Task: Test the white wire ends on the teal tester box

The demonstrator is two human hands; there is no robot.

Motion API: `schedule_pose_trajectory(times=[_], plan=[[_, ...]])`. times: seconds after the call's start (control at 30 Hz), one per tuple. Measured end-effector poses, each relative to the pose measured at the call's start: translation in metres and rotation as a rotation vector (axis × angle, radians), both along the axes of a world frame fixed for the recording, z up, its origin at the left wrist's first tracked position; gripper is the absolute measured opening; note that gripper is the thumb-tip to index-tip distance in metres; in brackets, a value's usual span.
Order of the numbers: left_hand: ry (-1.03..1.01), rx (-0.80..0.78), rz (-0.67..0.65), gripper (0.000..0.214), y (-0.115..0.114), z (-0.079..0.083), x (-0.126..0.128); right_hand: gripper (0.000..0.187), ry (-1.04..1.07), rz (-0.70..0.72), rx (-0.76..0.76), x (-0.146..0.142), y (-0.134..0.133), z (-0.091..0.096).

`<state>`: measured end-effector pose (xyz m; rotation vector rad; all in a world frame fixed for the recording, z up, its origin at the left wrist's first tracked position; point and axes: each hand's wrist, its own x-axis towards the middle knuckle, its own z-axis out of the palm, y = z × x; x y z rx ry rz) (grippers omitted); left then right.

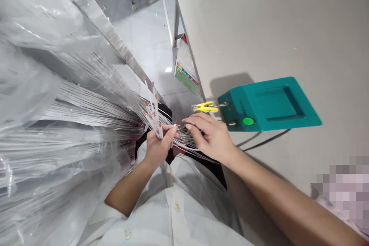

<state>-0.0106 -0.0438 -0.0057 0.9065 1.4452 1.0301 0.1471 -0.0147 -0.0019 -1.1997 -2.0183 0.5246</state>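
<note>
Clamping the left hand's (160,146) grip around white cables (156,117) with reddish ends, fanning them upward above the lap and pinching one tip at the thumb. Holding the right hand (211,134) just beside, curling its fingers near that tip; not revealing whether clamping anything in that grip. Working beside a teal device (253,96) on the desk (259,27), with a yellow clip (208,107) on its metal post (222,104).
</note>
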Motion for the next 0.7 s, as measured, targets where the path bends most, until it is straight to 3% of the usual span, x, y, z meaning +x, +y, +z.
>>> schedule_pose_trajectory(times=[0.07, 0.17, 0.37, 0.47, 0.6, 0.7], plan=[[-0.001, -0.001, -0.034, 0.025, 0.001, 0.002, 0.000, 0.018, 0.140, 0.018, -0.085, -0.002, 0.000, 0.000], [0.040, 0.012, -0.134, 0.024, 0.002, 0.006, -0.001, 0.016, 0.156, 0.088, -0.072, -0.002, 0.000, 0.000], [0.157, -0.009, -0.311, 0.016, 0.003, 0.006, -0.002, 0.018, -0.321, 0.214, 0.349, 0.005, 0.004, 0.006], [0.154, -0.028, -0.242, 0.017, 0.003, 0.003, 0.002, 0.024, -0.464, 0.223, 0.401, 0.004, 0.004, 0.013], [0.092, -0.063, -0.105, 0.021, 0.009, 0.003, 0.004, 0.024, -0.443, 0.263, 0.303, 0.007, 0.003, 0.024], [-0.036, -0.104, -0.090, 0.032, 0.015, 0.006, 0.002, 0.016, -0.421, 0.143, 0.337, 0.016, 0.005, 0.034]])
